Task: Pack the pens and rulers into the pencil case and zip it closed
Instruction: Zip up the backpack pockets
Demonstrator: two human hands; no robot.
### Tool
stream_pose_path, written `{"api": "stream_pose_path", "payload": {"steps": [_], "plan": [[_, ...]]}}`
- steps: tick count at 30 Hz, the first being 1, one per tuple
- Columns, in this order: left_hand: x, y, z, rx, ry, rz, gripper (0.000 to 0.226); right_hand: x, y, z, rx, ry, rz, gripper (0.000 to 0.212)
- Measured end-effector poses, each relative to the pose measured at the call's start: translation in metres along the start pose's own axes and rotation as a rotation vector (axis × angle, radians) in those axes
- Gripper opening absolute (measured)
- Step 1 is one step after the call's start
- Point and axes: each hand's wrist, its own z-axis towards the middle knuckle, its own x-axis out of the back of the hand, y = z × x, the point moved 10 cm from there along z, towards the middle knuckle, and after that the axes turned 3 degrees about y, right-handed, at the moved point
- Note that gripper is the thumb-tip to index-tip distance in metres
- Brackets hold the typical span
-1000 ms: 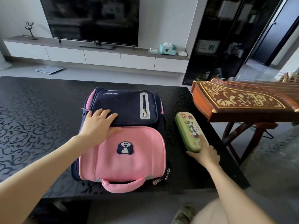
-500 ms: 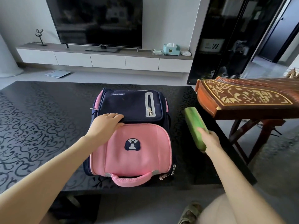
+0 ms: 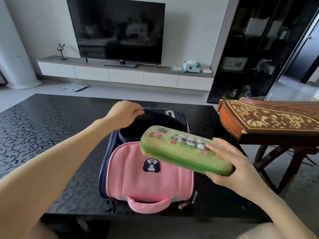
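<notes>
While left grip (image 3: pixel 123 113) pinches backpack (image 3: pixel 148 178), right grip (image 3: pixel 231 168) clasps pencil case (image 3: pixel 181 150) above patterned table (image 3: pixel 43 135).

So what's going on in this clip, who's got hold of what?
A person is working at a black table with both hands. The left hand grips the top edge of a navy and pink backpack and holds its main compartment open. The right hand holds a green pencil case by one end, in the air above the backpack, with its far end towards the opening. The case looks closed. No pens or rulers are in view.
</notes>
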Motion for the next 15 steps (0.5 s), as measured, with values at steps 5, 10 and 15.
{"api": "stream_pose_path", "payload": {"steps": [5,10,15], "plan": [[-0.008,0.022,-0.012,-0.117,-0.052,0.043,0.028,-0.069,0.003,0.035,0.067,-0.036,-0.101,0.074],[-0.013,0.009,-0.021,-0.085,-0.032,0.061,0.03,-0.095,0.0,0.065,0.035,0.323,-0.146,0.045],[-0.018,0.017,-0.02,-0.104,-0.056,0.073,0.025,-0.083,-0.003,0.058,-0.006,0.511,-0.374,0.045]]}}
